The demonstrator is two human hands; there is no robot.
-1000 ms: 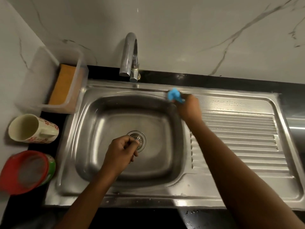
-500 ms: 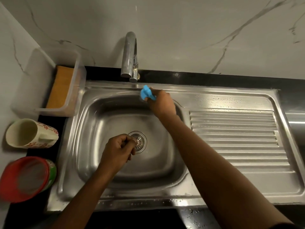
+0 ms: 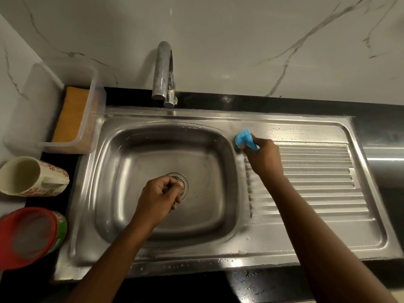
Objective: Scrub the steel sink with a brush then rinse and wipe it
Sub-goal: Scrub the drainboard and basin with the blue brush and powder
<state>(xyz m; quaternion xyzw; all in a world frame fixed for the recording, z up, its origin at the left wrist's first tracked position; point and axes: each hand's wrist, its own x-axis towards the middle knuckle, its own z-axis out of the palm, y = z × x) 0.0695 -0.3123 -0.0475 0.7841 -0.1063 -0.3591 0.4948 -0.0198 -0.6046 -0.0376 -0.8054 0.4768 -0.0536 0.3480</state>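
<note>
Blue brush (image 3: 246,139) clamped in right hand (image 3: 263,159) grip, on sink (image 3: 196,119) rim | left hand (image 3: 158,196) grip curled together over drain (image 3: 185,182)

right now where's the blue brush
In the head view, the blue brush is held by the right hand on the rim of the steel sink, at the basin's far right corner, just left of the ribbed drainboard.

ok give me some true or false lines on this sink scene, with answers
1. The right hand holds the blue brush at the back right corner of the steel sink basin. True.
2. Water runs from the tap. False: no stream shows.
3. The left hand is above the drain, fingers curled. True.
4. The orange sponge lies in the basin. False: it sits in the clear container left of the sink.
</note>
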